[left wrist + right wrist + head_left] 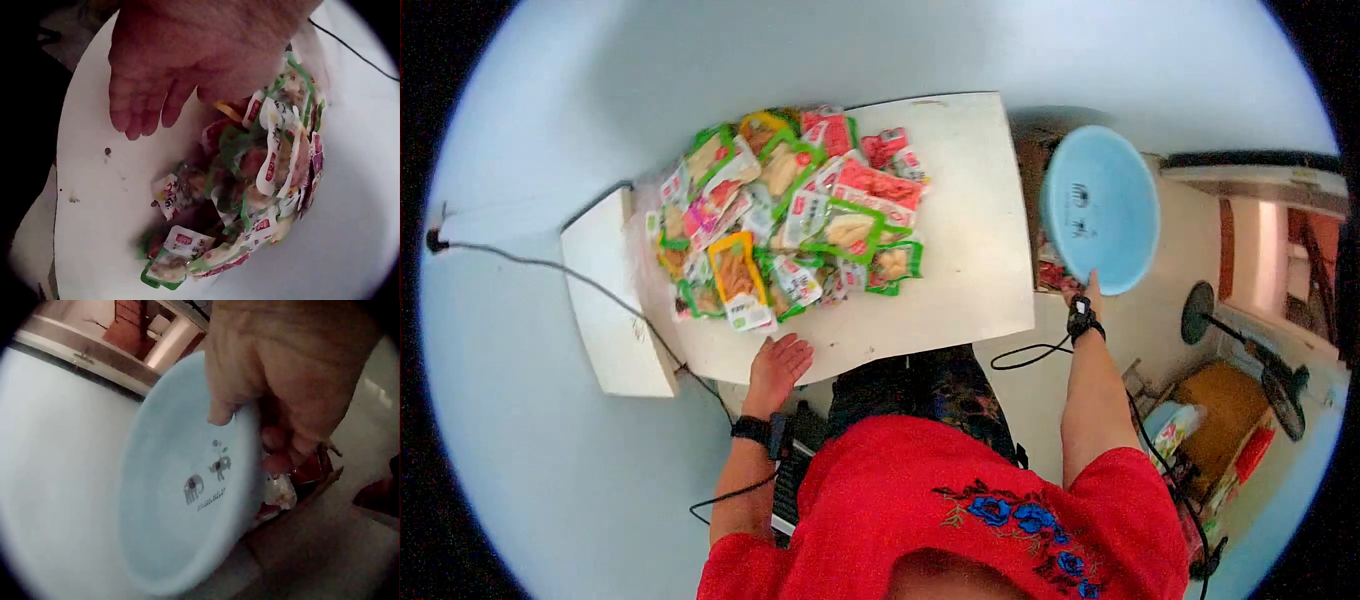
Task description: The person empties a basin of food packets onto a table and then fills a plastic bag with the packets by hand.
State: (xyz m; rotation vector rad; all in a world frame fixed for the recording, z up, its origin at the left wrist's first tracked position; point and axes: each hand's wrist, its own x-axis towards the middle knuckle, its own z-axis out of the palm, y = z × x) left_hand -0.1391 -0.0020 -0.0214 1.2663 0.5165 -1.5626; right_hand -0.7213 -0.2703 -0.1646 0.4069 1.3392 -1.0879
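Note:
My right hand point(281, 381) pinches the rim of a light blue plastic basin point(1105, 210), thumb on the inside and fingers behind. The basin is tilted, its inside with small elephant prints facing up, and it is held off the table's right side. My left hand point(779, 368), palm up with straight fingers and nothing in it, is at the table's front edge. Just beyond it lies a big heap of sealed snack packets point(800, 215) in green, red, yellow and white. In the left wrist view the left hand point(194, 62) hangs close beside the snack packets point(250, 175).
The heap covers the left part of the white table point(970, 200). Below the basin stands a box with red packets point(1052, 275). A black cable point(550, 262) crosses the table's left end. A black fan-like stand point(1240, 335) and a brown surface point(1215, 400) are at the right.

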